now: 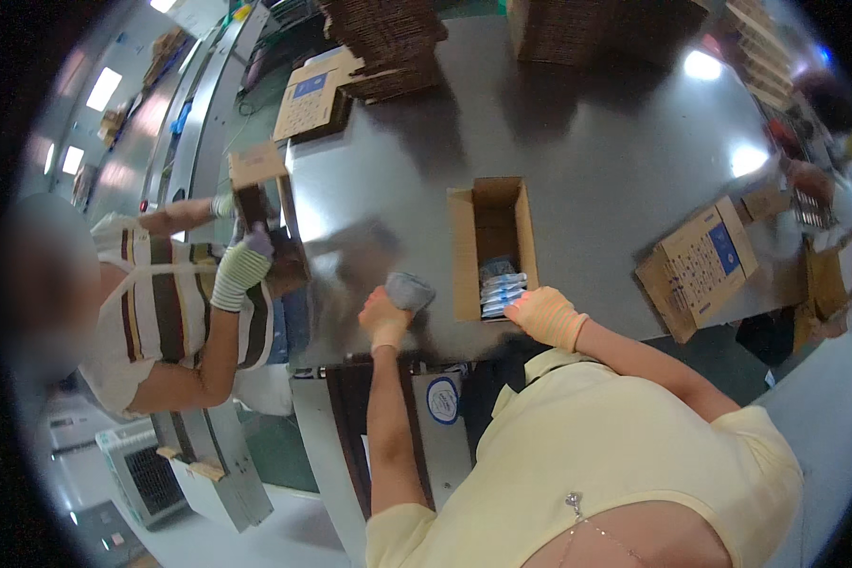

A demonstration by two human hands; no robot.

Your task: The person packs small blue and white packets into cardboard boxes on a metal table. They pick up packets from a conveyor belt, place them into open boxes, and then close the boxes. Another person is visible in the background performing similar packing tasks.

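An open cardboard box [527,227] stands on the metal table in front of me, its flaps folded outward. Several silvery-blue packets [504,293] lie stacked in its near end, with a clear or greyish plastic-wrapped piece behind them. My right hand [549,317], in a striped orange glove, grips the box's near right edge, fingertips against the packets. To the left of the box, my left hand [384,318] is closed around a grey, soft-looking bundle [411,292], held over the table near its front edge. What the bundle is made of cannot be made out.
On the left a person [175,284] in striped gloves handles another cardboard box [258,166]. Flattened printed cartons [699,270] lie at right, another carton [312,99] at far left. Tall stacks of folded cardboard [383,43] stand on the table's [596,142] far side.
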